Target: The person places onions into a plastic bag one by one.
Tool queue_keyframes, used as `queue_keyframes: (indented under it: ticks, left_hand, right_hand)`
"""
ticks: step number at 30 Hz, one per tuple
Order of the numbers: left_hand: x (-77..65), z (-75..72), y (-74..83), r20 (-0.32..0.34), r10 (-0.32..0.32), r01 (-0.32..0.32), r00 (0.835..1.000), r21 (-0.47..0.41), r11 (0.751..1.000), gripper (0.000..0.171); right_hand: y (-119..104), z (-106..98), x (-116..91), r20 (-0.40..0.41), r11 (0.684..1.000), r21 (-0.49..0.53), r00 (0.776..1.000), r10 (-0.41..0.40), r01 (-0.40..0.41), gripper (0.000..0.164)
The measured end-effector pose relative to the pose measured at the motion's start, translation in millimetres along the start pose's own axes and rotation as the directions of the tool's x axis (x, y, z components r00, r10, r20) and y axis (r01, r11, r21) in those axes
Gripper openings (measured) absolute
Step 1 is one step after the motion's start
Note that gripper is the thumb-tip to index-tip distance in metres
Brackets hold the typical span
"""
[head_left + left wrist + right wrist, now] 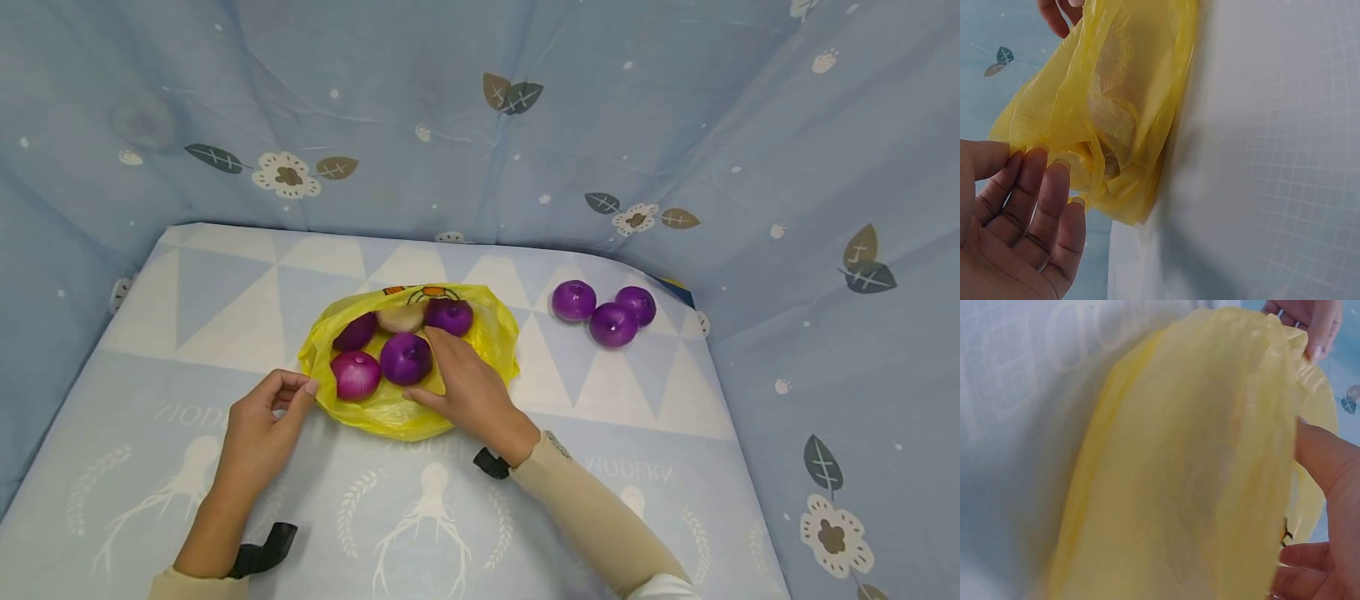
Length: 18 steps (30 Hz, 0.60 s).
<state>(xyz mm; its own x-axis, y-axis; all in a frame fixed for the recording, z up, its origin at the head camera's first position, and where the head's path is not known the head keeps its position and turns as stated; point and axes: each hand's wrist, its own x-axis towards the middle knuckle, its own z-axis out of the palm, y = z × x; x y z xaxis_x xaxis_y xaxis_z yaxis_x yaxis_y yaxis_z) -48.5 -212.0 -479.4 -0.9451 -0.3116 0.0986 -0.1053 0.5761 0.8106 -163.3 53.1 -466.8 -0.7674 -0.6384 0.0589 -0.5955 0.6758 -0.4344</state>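
A yellow plastic bag [405, 421] lies with its mouth open on the table. Inside are several onions: a red onion [356, 376] at the front left, a purple onion [406, 359] in the middle, others behind, and a pale onion [401, 318] at the back. My left hand [266, 425] pinches the bag's left rim between thumb and fingertips, as the left wrist view also shows. Reaching over the right rim, my right hand [472, 387] has thumb and fingers spread beside the middle onion. The bag's wall hides the onions in the right wrist view.
Three purple onions [613, 325] sit close together on the table at the back right. A patterned cloth [585, 500] covers the table. Blue curtains [420, 125] hang behind and at the sides. Each wrist carries a black mount [266, 550].
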Motion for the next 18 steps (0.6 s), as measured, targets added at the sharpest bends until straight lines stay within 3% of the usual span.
queue_keyframes:
  ticks: [18]
  left_hand:
    - [1.3, -3.3, 5.6, -0.001, -0.018, 0.018, 1.000, -0.005, 1.000, 0.022]
  right_hand:
    - [7.1, -28.6, -33.3, -0.083, 0.999, -0.007, 0.996, -0.036, 0.036, 0.103]
